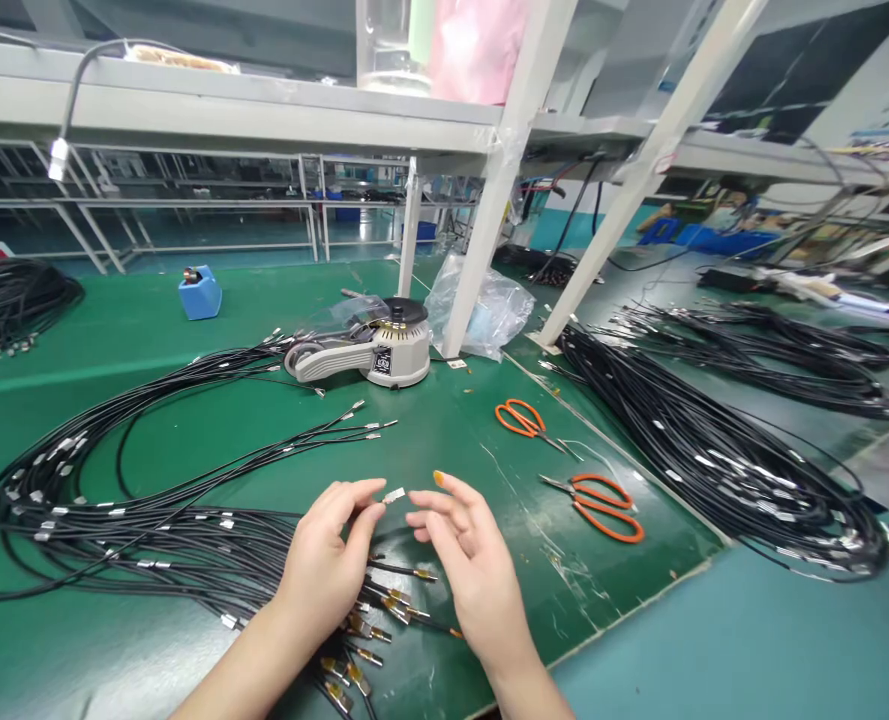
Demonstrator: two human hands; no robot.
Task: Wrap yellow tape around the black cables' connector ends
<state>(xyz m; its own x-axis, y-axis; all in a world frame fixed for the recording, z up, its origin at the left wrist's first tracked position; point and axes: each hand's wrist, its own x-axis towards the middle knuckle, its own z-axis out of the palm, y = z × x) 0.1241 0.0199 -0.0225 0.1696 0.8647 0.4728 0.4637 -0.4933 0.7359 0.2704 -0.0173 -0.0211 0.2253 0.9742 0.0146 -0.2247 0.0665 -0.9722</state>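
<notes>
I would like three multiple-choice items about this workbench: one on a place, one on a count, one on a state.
1. Where is the tape dispenser?
A. beyond the hands, mid-mat
B. on the upper shelf
C. under the scissors

2. How many orange-handled scissors lie on the green mat?
A. one
B. two
C. four

3. What does the left hand do?
A. lies flat and empty
B. pinches a small silver piece
C. holds scissors

Answers: 1 A, it stands behind the hands; 2 B, a second pair lies nearer; 3 B, the piece sits at its fingertips, by the right hand.
</notes>
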